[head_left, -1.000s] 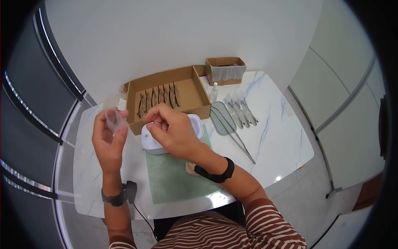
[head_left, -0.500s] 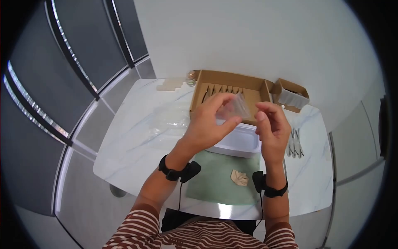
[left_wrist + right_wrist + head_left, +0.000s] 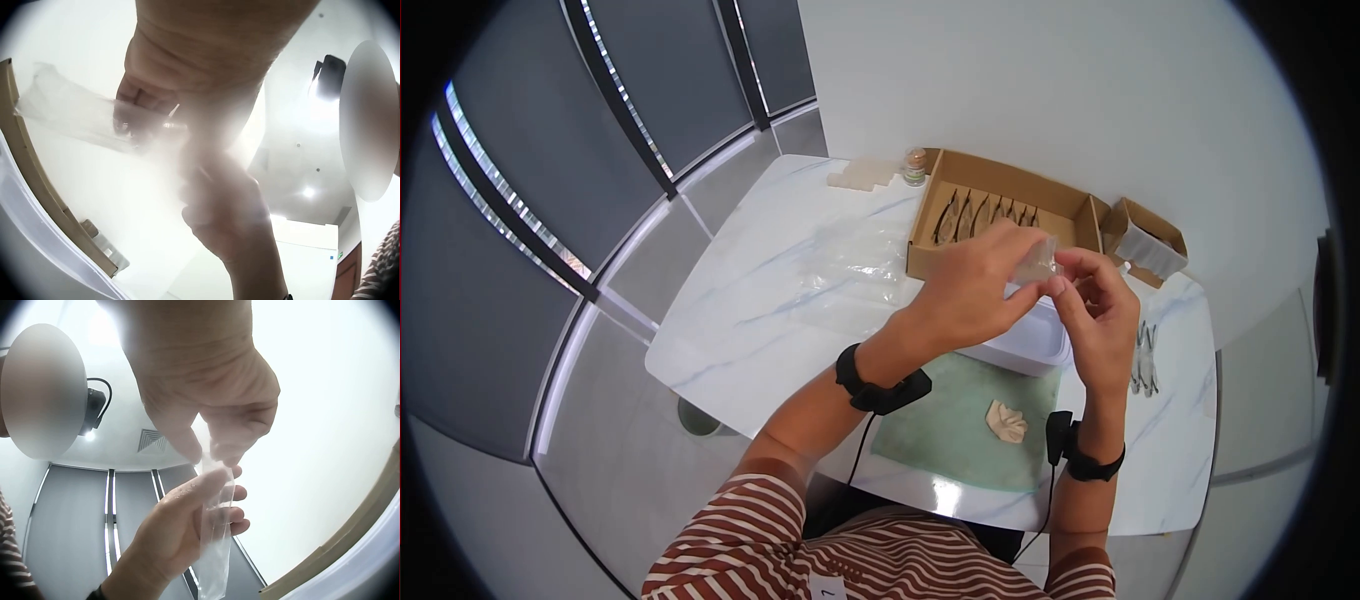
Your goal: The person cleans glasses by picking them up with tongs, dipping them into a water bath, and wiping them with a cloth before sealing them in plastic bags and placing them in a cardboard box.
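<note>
A clear plastic bag (image 3: 1037, 262) is between both hands, above a white tub (image 3: 1030, 345). The left hand (image 3: 970, 290) holds it between thumb and fingers, and in the right wrist view the bag (image 3: 215, 550) hangs down across the left hand (image 3: 181, 525). The right hand (image 3: 1102, 315) pinches the bag's end with thumb and fingertips; the right wrist view shows this right hand (image 3: 212, 394) directly above the left. In the left wrist view the bag (image 3: 75, 119) stretches out sideways from the fingers. Whether anything lies inside the bag cannot be told.
Behind the tub, a cardboard box (image 3: 1065, 228) holds several dark thin items in wrappers. A smaller box (image 3: 1170, 262) stands right of it, a jar (image 3: 915, 167) left. A beige cloth (image 3: 1006, 422) lies on a green mat (image 3: 940, 440). Plastic sheets (image 3: 850, 265) lie left, wrapped items (image 3: 1145, 358) right.
The head view has turned left. The right hand has come from apart to the bag in the left hand and now pinches its end.
</note>
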Tool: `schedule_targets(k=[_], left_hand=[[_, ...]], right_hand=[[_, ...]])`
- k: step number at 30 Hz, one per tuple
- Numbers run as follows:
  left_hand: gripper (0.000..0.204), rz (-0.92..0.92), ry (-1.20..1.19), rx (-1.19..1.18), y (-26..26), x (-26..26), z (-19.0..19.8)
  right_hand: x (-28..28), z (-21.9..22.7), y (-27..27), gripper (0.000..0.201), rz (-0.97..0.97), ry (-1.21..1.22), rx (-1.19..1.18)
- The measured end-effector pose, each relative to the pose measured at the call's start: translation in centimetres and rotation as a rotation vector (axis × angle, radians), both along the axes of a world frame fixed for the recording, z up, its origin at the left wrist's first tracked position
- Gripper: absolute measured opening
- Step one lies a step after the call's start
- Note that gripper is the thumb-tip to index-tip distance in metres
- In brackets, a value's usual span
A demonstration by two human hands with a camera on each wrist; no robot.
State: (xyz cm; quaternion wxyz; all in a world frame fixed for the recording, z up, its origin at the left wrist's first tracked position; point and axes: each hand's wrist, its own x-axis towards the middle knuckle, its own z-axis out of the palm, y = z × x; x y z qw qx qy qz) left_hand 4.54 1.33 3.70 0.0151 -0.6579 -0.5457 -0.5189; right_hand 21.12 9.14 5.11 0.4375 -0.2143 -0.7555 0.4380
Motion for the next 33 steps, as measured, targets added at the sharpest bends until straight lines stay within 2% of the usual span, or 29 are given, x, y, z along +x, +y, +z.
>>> schedule_targets(k=[5,7,12,16,18,22,27,33], left_hand=[[0.043,0.007,0.055,0.050,0.3,0.3,-0.4],[0.044,0.013,0.090,0.057,0.3,0.1,-0.5],[0.052,0.066,0.196,0.085,0.4,0.1,-0.3],[0.056,0.063,0.186,0.135,0.4,0.6,-0.1],[0.057,0.124,0.174,0.124,0.6,0.4,-0.3],[0.054,0.113,0.172,0.149,0.6,0.0,-0.2],[0.043,0.088,0.176,0.159,0.5,-0.1,0.1],[0.044,0.080,0.167,0.158,0.5,-0.2,0.1]], right_hand=[[0.2,-0.7,1.3,0.020,0.026,-0.023,-0.088],[0.4,-0.8,1.6,0.017,0.039,-0.117,-0.104],[0.0,-1.0,1.4,0.014,0.061,-0.063,-0.044],[-0.2,-1.0,1.1,0.011,0.085,0.000,-0.016],[-0.2,-0.9,0.9,0.011,0.071,-0.013,-0.004],[-0.2,-0.9,1.1,0.012,0.088,-0.015,0.015],[0.0,-0.7,1.0,0.024,0.103,0.020,-0.047],[0.2,-0.5,0.7,0.027,0.089,0.016,-0.062]])
